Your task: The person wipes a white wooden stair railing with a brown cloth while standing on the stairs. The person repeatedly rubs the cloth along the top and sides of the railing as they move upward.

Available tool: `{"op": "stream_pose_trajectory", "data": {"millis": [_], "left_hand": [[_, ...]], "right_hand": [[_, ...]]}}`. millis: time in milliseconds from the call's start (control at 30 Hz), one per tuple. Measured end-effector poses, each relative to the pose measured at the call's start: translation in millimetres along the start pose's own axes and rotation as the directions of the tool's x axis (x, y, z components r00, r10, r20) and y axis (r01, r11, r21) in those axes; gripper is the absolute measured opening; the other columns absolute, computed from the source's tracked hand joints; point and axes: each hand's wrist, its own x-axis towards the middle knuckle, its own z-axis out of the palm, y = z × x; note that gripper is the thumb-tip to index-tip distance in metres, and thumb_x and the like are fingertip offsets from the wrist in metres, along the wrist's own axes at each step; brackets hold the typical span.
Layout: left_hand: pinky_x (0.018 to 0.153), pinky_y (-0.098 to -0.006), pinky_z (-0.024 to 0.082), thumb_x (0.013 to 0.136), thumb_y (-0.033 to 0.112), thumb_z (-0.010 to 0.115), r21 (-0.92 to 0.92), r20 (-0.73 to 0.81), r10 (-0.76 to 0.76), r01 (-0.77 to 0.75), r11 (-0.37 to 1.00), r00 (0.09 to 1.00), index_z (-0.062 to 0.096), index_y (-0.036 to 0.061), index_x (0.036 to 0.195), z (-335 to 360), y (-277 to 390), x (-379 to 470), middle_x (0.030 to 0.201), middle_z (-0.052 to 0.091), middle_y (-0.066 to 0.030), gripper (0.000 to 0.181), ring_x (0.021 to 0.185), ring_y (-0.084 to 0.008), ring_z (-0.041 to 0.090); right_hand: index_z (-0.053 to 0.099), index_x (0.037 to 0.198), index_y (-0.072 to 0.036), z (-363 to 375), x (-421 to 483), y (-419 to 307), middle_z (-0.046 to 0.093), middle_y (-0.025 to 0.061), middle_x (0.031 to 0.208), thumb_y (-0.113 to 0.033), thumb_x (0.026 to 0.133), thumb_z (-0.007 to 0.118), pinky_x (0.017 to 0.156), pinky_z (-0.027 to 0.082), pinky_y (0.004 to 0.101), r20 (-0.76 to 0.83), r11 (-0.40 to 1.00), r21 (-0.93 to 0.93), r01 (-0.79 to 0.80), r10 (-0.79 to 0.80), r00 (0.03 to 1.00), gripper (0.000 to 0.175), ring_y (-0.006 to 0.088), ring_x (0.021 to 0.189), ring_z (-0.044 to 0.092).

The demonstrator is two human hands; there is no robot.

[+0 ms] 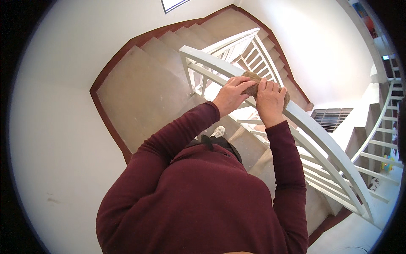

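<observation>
A brown cloth (250, 90) is draped over the top of a white stair handrail (304, 122). My left hand (233, 95) presses on the cloth's left part, fingers curled over it toward the rail. Close beside it, my right hand (270, 100) grips the cloth from above, with its fingers bent over the rail's far side. A bit of cloth shows to the right of the right hand. The hands nearly touch each other. My palms and the cloth's underside are hidden.
White balusters (320, 177) run below the rail, beside concrete steps (253, 147). A landing (142, 98) lies to the left, edged by a dark red skirting band (108, 73). Another flight of steps (177, 41) descends beyond. A barred window (331, 117) is at right.
</observation>
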Motion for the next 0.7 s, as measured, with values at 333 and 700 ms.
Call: {"op": "stream_pose_trajectory", "data": {"millis": [333, 700], "left_hand": [[0.111, -0.0414, 0.042, 0.084, 0.007, 0.072, 0.167, -0.112, -0.217, 0.233, 0.958, 0.970, 0.053, 0.0061, 0.143, -36.4, -75.0, -12.4, 0.146, 0.051, -0.0156, 0.061, 0.133, -0.0345, 0.049], [0.119, -0.0406, 0.034, 0.086, 0.002, 0.064, -0.058, -0.309, -0.582, 0.596, 0.801, 0.752, 0.046, 0.0052, 0.149, -69.2, -170.9, -15.6, 0.153, 0.044, -0.0207, 0.066, 0.143, -0.0346, 0.041]], "right_hand": [[0.057, 0.132, -0.001, 45.8, 83.4, -95.6, 0.064, 0.0121, 0.111, -0.021, 0.095, 0.052, 0.094, 0.041, 0.0628, 0.101, 0.996, 0.050, 0.079, -0.084, 0.991, 0.042, 0.0296, 0.104, 0.059], [0.047, 0.143, 0.001, 86.1, 186.9, -200.1, 0.060, 0.0156, 0.128, -0.028, 0.097, 0.056, 0.094, 0.042, 0.0644, 0.283, 0.953, 0.268, 0.143, -0.220, 0.934, 0.055, 0.0326, 0.117, 0.057]]}}
